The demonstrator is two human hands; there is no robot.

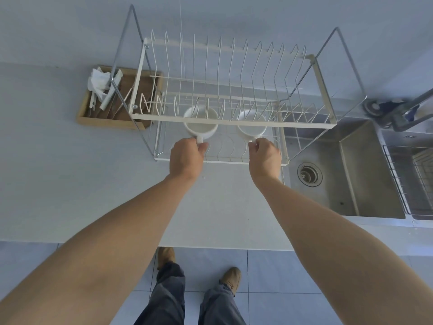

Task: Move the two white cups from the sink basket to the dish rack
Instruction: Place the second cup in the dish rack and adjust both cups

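Observation:
Two white cups are inside the lower tier of the white wire dish rack [234, 120], partly behind its upper front bar. My left hand [187, 158] pinches the handle of the left cup [201, 130]. My right hand [264, 158] pinches the handle of the right cup [251, 130]. Both cups look upside down, bases facing me. The sink basket [412, 181] of grey wire sits at the far right edge, only partly in view.
A steel sink [328, 188] with a round drain lies right of the rack, a tap [396, 109] above it. A wooden tray [110, 118] with utensils and a white cloth sits left of the rack. The counter's front edge runs above my feet.

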